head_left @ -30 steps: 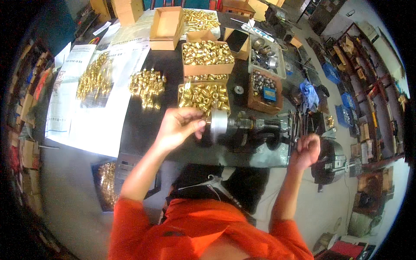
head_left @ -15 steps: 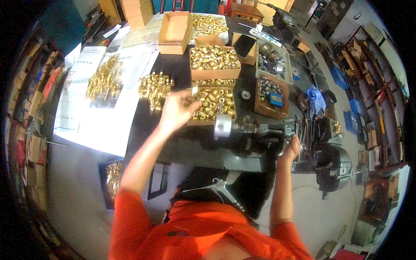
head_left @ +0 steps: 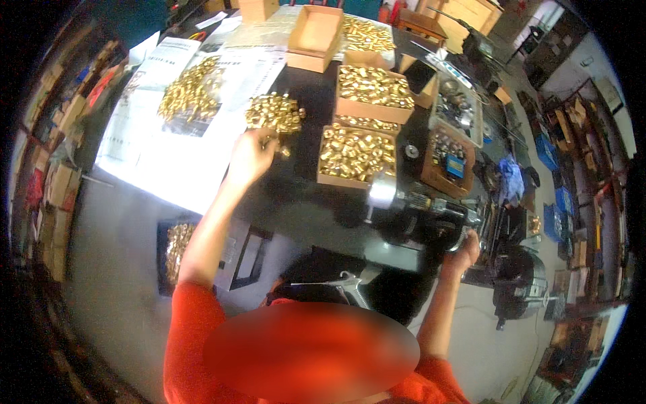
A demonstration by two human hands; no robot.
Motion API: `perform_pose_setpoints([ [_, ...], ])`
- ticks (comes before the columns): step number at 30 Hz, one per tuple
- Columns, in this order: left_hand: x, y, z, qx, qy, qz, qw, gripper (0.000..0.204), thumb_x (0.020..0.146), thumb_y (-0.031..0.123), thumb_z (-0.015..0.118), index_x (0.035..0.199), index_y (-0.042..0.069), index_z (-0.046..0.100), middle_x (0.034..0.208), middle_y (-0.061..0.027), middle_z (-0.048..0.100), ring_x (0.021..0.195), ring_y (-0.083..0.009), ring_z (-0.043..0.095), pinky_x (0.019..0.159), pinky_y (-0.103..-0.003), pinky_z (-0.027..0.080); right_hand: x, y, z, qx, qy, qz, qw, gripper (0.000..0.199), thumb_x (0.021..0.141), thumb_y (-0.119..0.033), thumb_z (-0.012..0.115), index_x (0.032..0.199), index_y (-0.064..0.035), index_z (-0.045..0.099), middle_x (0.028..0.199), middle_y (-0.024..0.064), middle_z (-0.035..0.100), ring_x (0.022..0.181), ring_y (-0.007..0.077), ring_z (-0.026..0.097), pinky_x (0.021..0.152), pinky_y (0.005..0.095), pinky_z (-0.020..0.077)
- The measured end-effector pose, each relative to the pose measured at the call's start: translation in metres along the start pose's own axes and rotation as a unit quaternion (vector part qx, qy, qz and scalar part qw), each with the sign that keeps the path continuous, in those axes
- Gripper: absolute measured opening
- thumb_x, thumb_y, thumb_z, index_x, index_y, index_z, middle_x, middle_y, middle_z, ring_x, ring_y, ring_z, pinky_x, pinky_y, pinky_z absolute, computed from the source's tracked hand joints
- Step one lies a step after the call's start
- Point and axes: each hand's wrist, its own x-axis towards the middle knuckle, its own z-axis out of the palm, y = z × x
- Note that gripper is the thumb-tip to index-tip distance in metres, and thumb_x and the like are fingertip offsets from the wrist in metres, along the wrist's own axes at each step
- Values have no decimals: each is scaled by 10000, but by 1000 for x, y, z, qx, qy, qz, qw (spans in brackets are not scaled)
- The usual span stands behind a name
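My left hand (head_left: 253, 155) is at the near edge of a loose pile of small brass fittings (head_left: 274, 112) on the dark table. Its fingers are curled together, and what they hold, if anything, is hidden. On the right, my right hand (head_left: 463, 252) is closed round the end of a dark bench-mounted spindle device (head_left: 441, 210). A round silver head (head_left: 382, 191) forms the device's left end. Just beyond that head stands a cardboard box (head_left: 342, 180) full of brass fittings.
Another brass-filled box (head_left: 374, 111) stands behind. More brass parts (head_left: 191, 91) lie on newspaper at left. An empty carton (head_left: 313, 37) is at the back. Metal parts fill a brown tray (head_left: 431, 176) and a clear bin (head_left: 476, 128). An air gun (head_left: 350, 286) lies near my lap.
My left hand has moved left, from over the brass-filled box to the loose pile. My right hand stays at the device's end. The view has shifted, so the table appears farther right.
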Motion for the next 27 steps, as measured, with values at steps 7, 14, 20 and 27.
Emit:
perform_pose_setpoints([
  [7, -14, -11, 5, 139, -97, -41, 985, 219, 732, 206, 608, 888, 53, 590, 689, -175, 600, 678, -347, 594, 626, -427, 473, -1, -2, 10, -5, 22, -14, 1000, 149, 771, -166, 480, 740, -48, 566, 722, 12, 502, 672, 130, 460, 611, 255, 385],
  [14, -7, -11, 27, 203, -181, -13, 962, 209, 722, 257, 614, 780, 62, 564, 733, -159, 603, 724, -329, 601, 641, -432, 480, -5, -5, 7, -17, 0, -33, 999, 158, 791, -168, 485, 728, -46, 561, 632, -19, 466, 546, 68, 400, 500, 205, 324],
  [20, -22, -4, 13, 81, -221, -48, 971, 188, 676, 203, 656, 780, 56, 603, 717, -131, 610, 705, -306, 601, 637, -387, 477, -9, -8, 13, -19, 45, -34, 998, 112, 782, -144, 510, 722, -67, 566, 591, -24, 448, 502, 63, 381, 426, 197, 270],
  [27, -39, 13, 14, 97, -159, -24, 982, 111, 701, 145, 638, 765, 78, 578, 716, -122, 616, 698, -307, 604, 625, -402, 473, -18, -15, 22, -27, 36, -27, 999, 127, 781, -136, 489, 713, -40, 537, 600, -17, 405, 484, 78, 347, 417, 201, 265],
])
